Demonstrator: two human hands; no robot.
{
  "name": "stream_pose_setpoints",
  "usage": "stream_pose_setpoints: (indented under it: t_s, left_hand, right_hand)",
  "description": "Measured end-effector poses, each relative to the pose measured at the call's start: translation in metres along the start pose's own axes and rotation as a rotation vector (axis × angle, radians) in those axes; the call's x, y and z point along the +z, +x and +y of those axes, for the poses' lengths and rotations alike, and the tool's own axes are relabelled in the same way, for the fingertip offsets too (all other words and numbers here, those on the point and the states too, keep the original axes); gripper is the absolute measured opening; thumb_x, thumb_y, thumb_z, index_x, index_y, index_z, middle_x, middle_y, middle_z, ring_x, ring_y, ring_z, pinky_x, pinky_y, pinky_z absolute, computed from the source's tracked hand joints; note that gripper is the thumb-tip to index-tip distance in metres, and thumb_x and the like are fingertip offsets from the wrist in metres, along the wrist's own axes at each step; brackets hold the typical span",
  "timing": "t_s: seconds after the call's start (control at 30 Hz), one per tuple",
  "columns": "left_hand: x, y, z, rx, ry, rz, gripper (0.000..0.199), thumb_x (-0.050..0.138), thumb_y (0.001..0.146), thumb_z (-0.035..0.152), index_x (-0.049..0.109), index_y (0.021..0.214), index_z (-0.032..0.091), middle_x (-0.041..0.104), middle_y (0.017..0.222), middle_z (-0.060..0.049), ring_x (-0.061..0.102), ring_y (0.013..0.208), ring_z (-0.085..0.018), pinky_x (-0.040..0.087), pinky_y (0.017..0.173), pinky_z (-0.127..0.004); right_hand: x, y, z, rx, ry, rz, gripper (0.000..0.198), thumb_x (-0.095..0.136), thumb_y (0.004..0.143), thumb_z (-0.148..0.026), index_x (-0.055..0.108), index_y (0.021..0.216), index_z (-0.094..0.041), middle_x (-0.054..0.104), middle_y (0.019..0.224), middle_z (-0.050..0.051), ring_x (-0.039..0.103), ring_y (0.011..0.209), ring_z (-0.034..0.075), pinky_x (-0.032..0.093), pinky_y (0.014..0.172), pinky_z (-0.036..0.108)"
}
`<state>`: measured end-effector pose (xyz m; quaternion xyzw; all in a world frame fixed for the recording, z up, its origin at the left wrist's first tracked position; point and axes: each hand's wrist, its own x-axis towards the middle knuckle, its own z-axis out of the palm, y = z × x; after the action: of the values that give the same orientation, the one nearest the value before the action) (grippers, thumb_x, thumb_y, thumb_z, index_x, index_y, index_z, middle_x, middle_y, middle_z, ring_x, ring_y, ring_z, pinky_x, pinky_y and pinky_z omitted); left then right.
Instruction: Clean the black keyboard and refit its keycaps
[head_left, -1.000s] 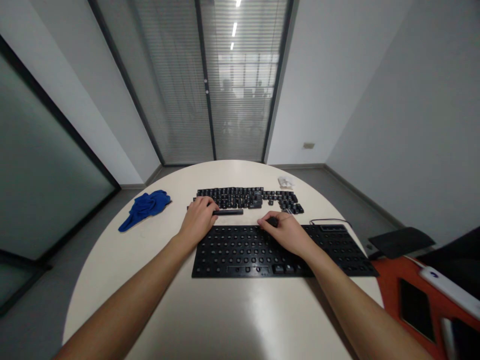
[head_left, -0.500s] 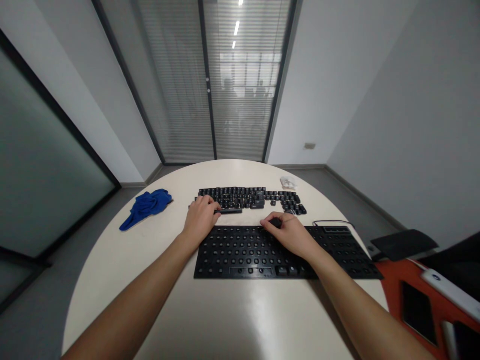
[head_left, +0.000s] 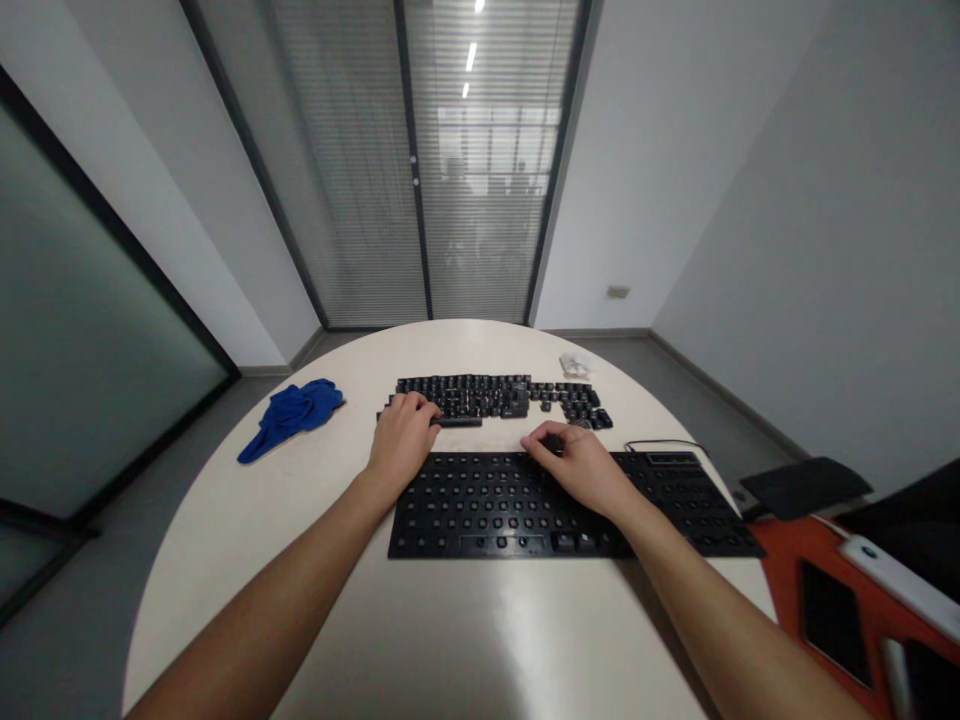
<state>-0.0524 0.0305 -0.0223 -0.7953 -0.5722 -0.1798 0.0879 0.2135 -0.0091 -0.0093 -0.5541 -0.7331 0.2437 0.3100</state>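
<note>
A black keyboard base (head_left: pixel 487 505) with bare key sockets lies in front of me on the round white table (head_left: pixel 450 630). Behind it, loose black keycaps (head_left: pixel 499 395) are laid out in rows. My left hand (head_left: pixel 401 440) rests at the left end of those rows, its fingers on a long black spacebar keycap (head_left: pixel 459 422). My right hand (head_left: pixel 581 468) lies on the base's upper edge, fingers closed around a small black keycap (head_left: pixel 553 441).
A crumpled blue cloth (head_left: pixel 292 412) lies at the table's left. A small white bag (head_left: pixel 576 364) sits behind the keycaps. A black cable (head_left: pixel 660 443) loops from the base's right end. An orange surface (head_left: pixel 825 600) with dark devices stands at the right.
The spacebar keycap under my left hand has slid slightly left and looks shorter beyond the fingers. My right hand has stayed on the small keycap.
</note>
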Motion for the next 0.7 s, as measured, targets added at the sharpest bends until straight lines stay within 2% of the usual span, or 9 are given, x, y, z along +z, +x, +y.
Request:
stream_pose_setpoints:
  t_s: [0.1,0.2,0.27,0.3,0.37,0.4,0.5,0.7]
  left_hand:
    - [-0.008,-0.005,0.016,0.038,-0.076,0.022,0.014,0.058,0.092,0.024,0.068,0.1,0.018,0.063,0.106,-0.01,0.054,0.104,-0.029,0.048,0.09,-0.043]
    - [-0.016,-0.019,0.037,0.18,-0.336,-0.044,0.017,0.053,0.096,0.028,0.064,0.105,0.018,0.064,0.11,-0.009,0.057,0.106,-0.026,0.048,0.095,-0.042]
    - [-0.019,-0.031,0.048,0.348,-0.5,-0.164,0.033,0.057,0.095,0.035,0.057,0.123,0.018,0.061,0.128,-0.01,0.054,0.12,-0.024,0.044,0.106,-0.041]
    - [-0.02,-0.036,0.051,0.415,-0.537,-0.226,0.047,0.058,0.094,0.039,0.049,0.136,0.019,0.054,0.14,-0.011,0.048,0.13,-0.025,0.039,0.112,-0.042]
    - [-0.021,-0.045,0.053,0.49,-0.528,-0.32,0.066,0.059,0.092,0.045,0.036,0.149,0.022,0.04,0.155,-0.012,0.037,0.142,-0.029,0.027,0.119,-0.05]
    - [-0.021,-0.048,0.052,0.509,-0.51,-0.347,0.07,0.062,0.09,0.048,0.034,0.15,0.023,0.035,0.158,-0.012,0.033,0.144,-0.031,0.023,0.12,-0.053]
    - [-0.023,-0.049,0.048,0.523,-0.479,-0.388,0.068,0.065,0.086,0.051,0.043,0.146,0.026,0.033,0.159,-0.011,0.031,0.146,-0.034,0.022,0.12,-0.056]
    - [-0.038,-0.043,0.044,0.505,-0.481,-0.389,0.054,0.072,0.082,0.041,0.056,0.131,0.024,0.046,0.148,-0.011,0.042,0.137,-0.032,0.033,0.116,-0.051]
  right_hand:
    - [-0.002,0.001,0.0,0.02,0.015,0.025,0.035,0.055,0.091,-0.05,0.064,0.076,-0.02,0.065,0.066,0.001,0.057,0.061,0.018,0.041,0.061,0.029]
    - [-0.009,0.002,0.002,0.04,0.082,0.015,0.041,0.047,0.095,-0.051,0.063,0.075,-0.019,0.063,0.063,0.0,0.059,0.062,0.018,0.041,0.064,0.029]
    - [-0.014,0.002,0.003,0.058,0.145,0.01,0.046,0.041,0.097,-0.05,0.064,0.074,-0.019,0.063,0.063,0.001,0.06,0.064,0.019,0.042,0.066,0.029]
    - [-0.017,0.002,0.003,0.069,0.169,0.01,0.047,0.038,0.098,-0.049,0.064,0.073,-0.019,0.063,0.062,0.002,0.06,0.064,0.019,0.042,0.067,0.029]
    - [-0.022,0.001,0.003,0.084,0.199,0.016,0.049,0.034,0.099,-0.046,0.065,0.073,-0.018,0.062,0.061,0.002,0.06,0.064,0.019,0.041,0.067,0.029]
    - [-0.024,0.001,0.003,0.09,0.205,0.021,0.05,0.033,0.099,-0.045,0.065,0.073,-0.018,0.062,0.059,0.001,0.06,0.064,0.019,0.041,0.068,0.029]
    - [-0.025,-0.001,0.0,0.106,0.203,0.017,0.052,0.03,0.1,-0.042,0.067,0.074,-0.017,0.06,0.056,0.001,0.059,0.062,0.018,0.04,0.069,0.03]
    - [-0.019,0.0,-0.002,0.118,0.19,-0.058,0.052,0.029,0.1,-0.041,0.068,0.074,-0.017,0.059,0.055,0.001,0.059,0.06,0.018,0.041,0.066,0.03]
